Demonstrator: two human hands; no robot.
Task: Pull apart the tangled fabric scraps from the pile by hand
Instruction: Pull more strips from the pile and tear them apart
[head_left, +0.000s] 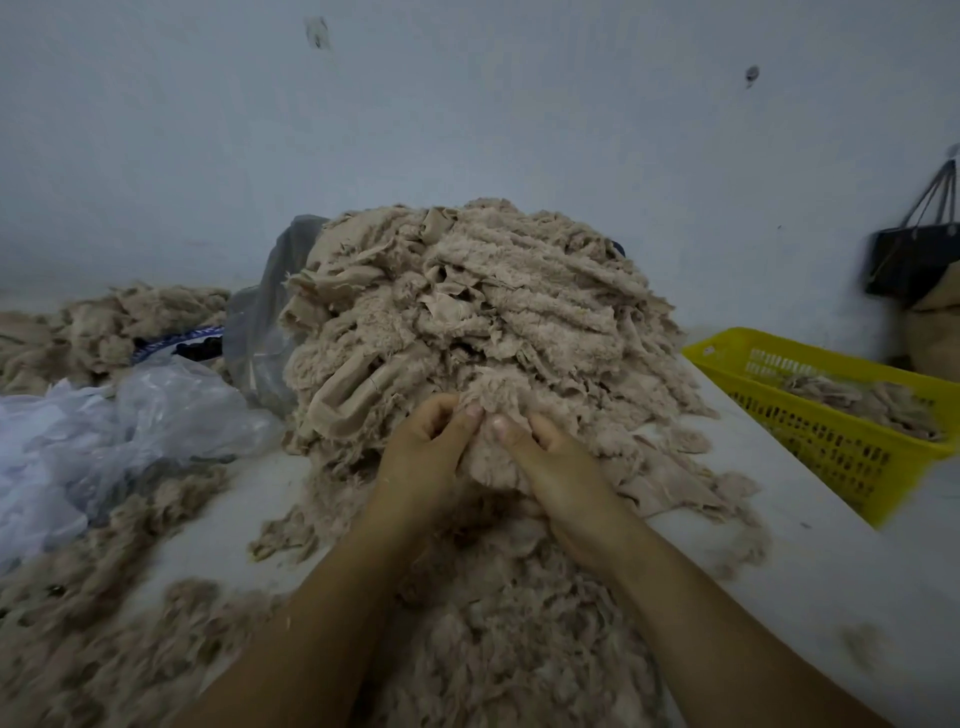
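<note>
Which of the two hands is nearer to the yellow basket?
Right. The right hand pinches the fabric scrap on the side toward the yellow basket; the left hand pinches the same scrap just beyond it, farther from the basket.

A yellow perforated plastic basket (831, 452) sits at the right on the white tabletop (810, 545). A dark handled bag (904, 260) hangs on the pale blue-grey wall (467, 104) beyond it. Crumpled clear plastic bags (156, 410) lie at the left, with a grey translucent plastic sack (260, 332) just behind them.
</note>
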